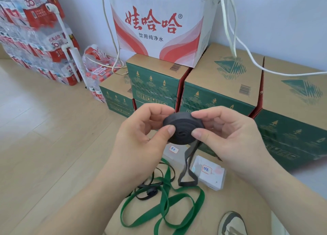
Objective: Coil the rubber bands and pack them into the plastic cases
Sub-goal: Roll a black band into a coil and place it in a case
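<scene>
Both forearms reach in from the bottom edge. The left hand (141, 130) and right hand (228, 134) meet on 1 black coil (183, 128), held in the air above the floor. Each hand pinches it, with the thumb pressed on the flat spiral face and the fingers curled over the rim and behind. The coil looks nearly wound. A short tail (187, 167) hangs from its lower edge as a limp loop, ending above the cases.

Below lie 2 clear cases with handwritten labels: a far case (174, 152), partly hidden by the coil, and a near case (210, 174) to its right. I cannot tell whether their lids are open. A green band (166, 204) sprawls loose on the floor, with a thin dark band (152, 188) tangled at its left. A shoe (231, 224) shows at the bottom right, and cartons (219, 93) are stacked behind.

The band seems light, flat and soft, with enough rubbery grip not to slip between the fingers. A wound coil like this will probably spring loose once pressure eases. It is best held across face and rim together, with 1 thumb on the outer turn where the tail leaves. The tail should wind on under slight tension. The cases look stiff and light, and likely to slide unless 1 hand steadies them.
</scene>
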`<state>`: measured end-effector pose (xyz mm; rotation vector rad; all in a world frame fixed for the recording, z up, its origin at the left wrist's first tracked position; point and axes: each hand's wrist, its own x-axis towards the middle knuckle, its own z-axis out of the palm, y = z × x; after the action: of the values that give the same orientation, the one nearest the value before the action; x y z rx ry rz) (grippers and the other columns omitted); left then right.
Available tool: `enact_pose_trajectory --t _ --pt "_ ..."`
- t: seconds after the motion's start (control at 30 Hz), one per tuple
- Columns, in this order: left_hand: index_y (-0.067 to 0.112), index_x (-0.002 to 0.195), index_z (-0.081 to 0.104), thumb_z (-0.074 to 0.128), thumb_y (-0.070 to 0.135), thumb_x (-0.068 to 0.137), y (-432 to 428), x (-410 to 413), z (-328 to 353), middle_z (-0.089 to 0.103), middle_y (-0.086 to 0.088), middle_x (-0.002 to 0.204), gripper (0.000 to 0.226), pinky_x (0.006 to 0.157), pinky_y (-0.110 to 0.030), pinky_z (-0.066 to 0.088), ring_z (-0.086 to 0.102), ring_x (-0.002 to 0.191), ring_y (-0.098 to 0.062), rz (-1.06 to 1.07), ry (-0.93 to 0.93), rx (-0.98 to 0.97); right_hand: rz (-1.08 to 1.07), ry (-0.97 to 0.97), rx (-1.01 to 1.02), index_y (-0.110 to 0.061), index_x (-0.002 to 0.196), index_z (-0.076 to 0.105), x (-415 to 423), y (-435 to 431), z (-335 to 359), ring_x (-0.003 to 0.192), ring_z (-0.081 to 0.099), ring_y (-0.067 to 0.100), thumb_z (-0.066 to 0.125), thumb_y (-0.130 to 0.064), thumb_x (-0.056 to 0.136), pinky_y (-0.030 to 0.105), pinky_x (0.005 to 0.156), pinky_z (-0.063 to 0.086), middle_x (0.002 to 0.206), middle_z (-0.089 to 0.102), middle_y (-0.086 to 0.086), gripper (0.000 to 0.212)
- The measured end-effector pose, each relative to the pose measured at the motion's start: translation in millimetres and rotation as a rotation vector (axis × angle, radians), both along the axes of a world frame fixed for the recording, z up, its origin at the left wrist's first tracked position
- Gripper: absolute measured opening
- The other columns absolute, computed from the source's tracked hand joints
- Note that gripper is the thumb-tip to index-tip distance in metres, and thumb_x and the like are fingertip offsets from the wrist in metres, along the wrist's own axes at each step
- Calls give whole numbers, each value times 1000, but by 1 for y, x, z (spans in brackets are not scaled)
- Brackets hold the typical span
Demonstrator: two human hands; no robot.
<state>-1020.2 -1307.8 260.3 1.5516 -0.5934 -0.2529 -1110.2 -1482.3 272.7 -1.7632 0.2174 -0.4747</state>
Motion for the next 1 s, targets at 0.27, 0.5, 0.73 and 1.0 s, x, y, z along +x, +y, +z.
enact_pose_trajectory --t 0.27,0.5,0.73,1.0 --pt "32 135 56 71 16 93 -1 -2 -9 64 23 117 48 89 -31 59 61 115 -1 -19 -410 333 -27 -59 -388 -16 94 81 1 5 -11 99 70 8 70 16 85 14 84 52 99 75 -9 36" --pt "30 125 63 68 3 93 0 -3 -9 65 17 112 42 81 -32 62 64 109 -11 -30 -431 271 -65 -53 -250 -18 94 79 1 9 -10 95 74 11 75 12 82 25 87 58 94 78 -8 32" --pt "22 112 70 67 -5 93 -3 -2 -1 77 3 101 34 82 -39 64 74 98 -18 97 -18 -76 -129 -4 178 -10 96 75 1 4 1 85 77 13 80 5 79 15 73 58 88 81 -2 24" --pt "12 101 58 61 -10 94 -7 -13 9 78 4 96 23 77 -38 65 77 92 -20 71 174 -226 -126 -52 220 -11 97 72 3 13 -3 92 74 21 78 5 81 22 80 59 97 80 4 24"
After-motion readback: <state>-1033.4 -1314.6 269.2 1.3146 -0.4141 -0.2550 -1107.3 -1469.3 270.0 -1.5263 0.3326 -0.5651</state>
